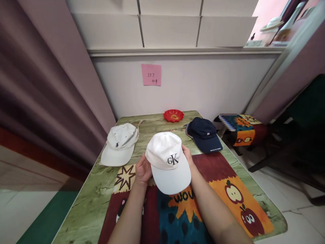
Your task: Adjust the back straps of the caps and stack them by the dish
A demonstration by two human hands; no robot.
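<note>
A white cap [165,149] with black "CK"-like letters is held up over the middle of the patterned mat, its brim toward me. My left hand [143,169] grips its left side, fingers partly hidden behind the cap. On the opposite side my right hand [187,155] holds the cap too, with its fingertips out of sight. An off-white cap [121,144] with a small dark logo lies to the left on the table. To the right lies a navy cap [204,134] with small white letters, its brim pointing toward the front right.
A red scalloped dish [173,116] sits at the table's back edge. The colourful mat [213,166] covers the front middle of the green table [88,200]. A pink note [151,75] is on the wall behind. At right are a cloth-covered stool [247,130] and a dark chair [302,115].
</note>
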